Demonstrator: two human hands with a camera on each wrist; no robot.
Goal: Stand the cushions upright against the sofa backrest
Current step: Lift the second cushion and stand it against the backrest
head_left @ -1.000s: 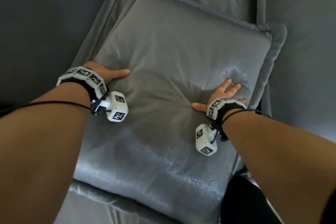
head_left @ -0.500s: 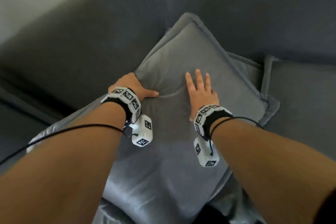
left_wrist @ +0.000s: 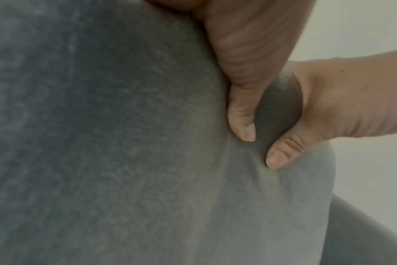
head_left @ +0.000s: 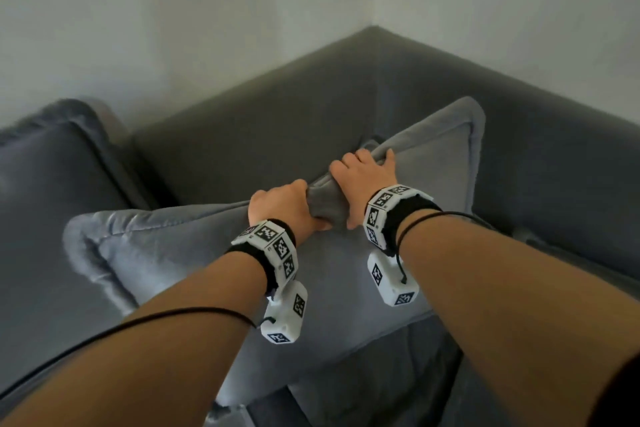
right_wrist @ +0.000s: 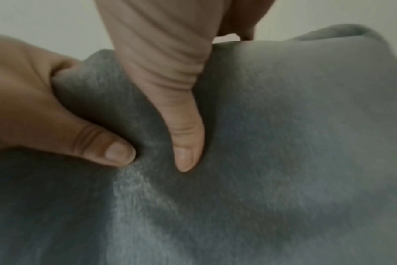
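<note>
A large grey velvet cushion with a piped border is raised on the sofa seat, leaning toward the corner of the sofa backrest. Both my hands grip its bunched top edge side by side. My left hand curls over the edge, thumb pressed into the front fabric. My right hand grips just to its right, thumb dug into the cushion. The fingers behind the cushion are hidden. A second grey cushion stands at the left against the backrest.
The pale wall rises behind the sofa, meeting in a corner at upper right. The backrest's right wing runs down the right side. A strip of seat shows below the cushion.
My hands pressed flat on the cushion while it lay on the seat. Now both grip its top edge and it is lifted up toward the backrest corner.
</note>
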